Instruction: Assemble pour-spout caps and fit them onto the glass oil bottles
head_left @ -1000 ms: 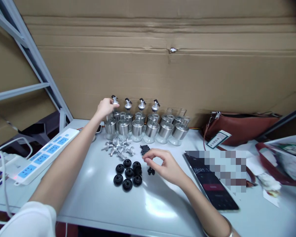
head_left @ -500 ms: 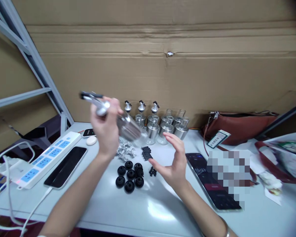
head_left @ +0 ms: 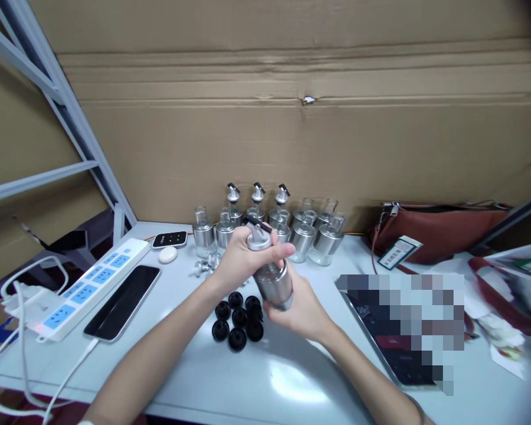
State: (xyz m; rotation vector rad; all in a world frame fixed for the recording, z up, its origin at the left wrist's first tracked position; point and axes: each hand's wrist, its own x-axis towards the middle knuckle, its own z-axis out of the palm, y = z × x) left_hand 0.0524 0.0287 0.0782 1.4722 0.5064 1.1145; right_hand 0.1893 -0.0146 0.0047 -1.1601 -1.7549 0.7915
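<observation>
Both hands are around one oil dispenser bottle (head_left: 274, 284), a glass bottle with a metal sleeve and a silver pourer with a black flip lid. My left hand (head_left: 243, 254) is closed about its neck, just below the pourer. Lower down, my right hand (head_left: 303, 307) wraps the body from the right and below. The bottle is tilted slightly, above the table. In front of it lie several black ribbed stoppers (head_left: 238, 317). Silver pourer parts (head_left: 206, 265) lie behind my left forearm, partly hidden by it.
Behind the hands stand open-necked bottles (head_left: 327, 239) and three bottles with pourers (head_left: 233, 198). A power strip (head_left: 92, 289) and a phone (head_left: 123, 304) lie at left, with a small black device (head_left: 170, 239). At right are another phone (head_left: 380, 330) and a brown bag (head_left: 446, 233).
My left hand has brought the bottle from the upper left to the middle and turned it more upright. My right hand, open before, has closed around the bottle's body.
</observation>
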